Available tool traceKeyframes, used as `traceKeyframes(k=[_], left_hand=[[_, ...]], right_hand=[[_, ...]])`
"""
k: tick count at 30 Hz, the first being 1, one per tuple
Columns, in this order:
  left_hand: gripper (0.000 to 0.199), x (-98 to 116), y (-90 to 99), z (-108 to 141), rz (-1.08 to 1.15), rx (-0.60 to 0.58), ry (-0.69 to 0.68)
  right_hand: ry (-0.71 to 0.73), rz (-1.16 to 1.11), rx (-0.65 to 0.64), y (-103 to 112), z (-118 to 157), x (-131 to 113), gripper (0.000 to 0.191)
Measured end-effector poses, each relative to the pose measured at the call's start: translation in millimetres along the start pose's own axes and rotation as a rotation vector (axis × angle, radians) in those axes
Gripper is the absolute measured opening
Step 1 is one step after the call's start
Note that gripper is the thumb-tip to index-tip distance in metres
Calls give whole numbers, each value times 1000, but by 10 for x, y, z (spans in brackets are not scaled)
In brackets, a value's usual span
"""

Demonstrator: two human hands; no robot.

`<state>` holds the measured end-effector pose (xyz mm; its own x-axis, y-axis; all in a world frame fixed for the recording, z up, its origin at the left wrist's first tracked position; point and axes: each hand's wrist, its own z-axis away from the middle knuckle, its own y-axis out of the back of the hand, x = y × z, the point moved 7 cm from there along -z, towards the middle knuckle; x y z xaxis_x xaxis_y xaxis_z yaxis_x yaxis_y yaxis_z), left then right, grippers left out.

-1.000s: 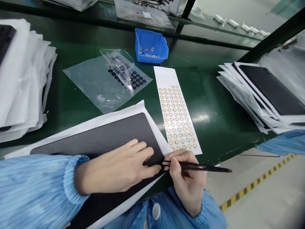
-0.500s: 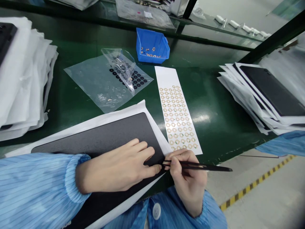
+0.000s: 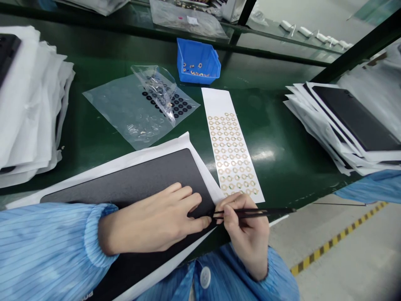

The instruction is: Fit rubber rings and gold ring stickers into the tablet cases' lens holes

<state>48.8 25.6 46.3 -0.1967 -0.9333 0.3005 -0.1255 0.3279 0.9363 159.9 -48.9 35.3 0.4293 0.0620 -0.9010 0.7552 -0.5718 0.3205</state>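
A flat black panel [image 3: 156,171], rounded at its corners, lies on white wrapping sheet [image 3: 150,147] at the table's front edge. Across its top rests my left hand [image 3: 163,217], fingers bent but loose, thumb stretched to the panel's right edge. My right hand [image 3: 246,230] is closed around black tweezers [image 3: 263,213], their tips pointing left and meeting the panel edge beside that thumb. Whether the tips pinch anything is too small to see. Just beyond the right hand lies a white sheet of ring-shaped stickers [image 3: 230,150].
A blue bin [image 3: 199,78] holding small rings stands at the back. Near it lies a clear plastic sheet [image 3: 109,108] with black ring pads [image 3: 180,106]. Wrapped stacks flank me: one left [image 3: 28,104], one right [image 3: 354,121]. A blue sleeve [image 3: 372,188] shows at the right.
The tweezers' rear end has swung slightly upward and away in my right hand. My left hand stays on the panel, and the whole view has shifted slightly.
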Motion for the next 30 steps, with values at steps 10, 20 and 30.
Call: traceKeyframes(k=[10,20,30], left_hand=[[31,12,-7,9,15,-1,-3],[30,5,7,3,4,-7,-3],[25,49,-16,16,-35,-31,-73]], right_hand=[[41,-119,-73,71,-1,24,6],[54,-110,-89,38,25,35,7],[143,-14,-87,266,-260,-229,9]])
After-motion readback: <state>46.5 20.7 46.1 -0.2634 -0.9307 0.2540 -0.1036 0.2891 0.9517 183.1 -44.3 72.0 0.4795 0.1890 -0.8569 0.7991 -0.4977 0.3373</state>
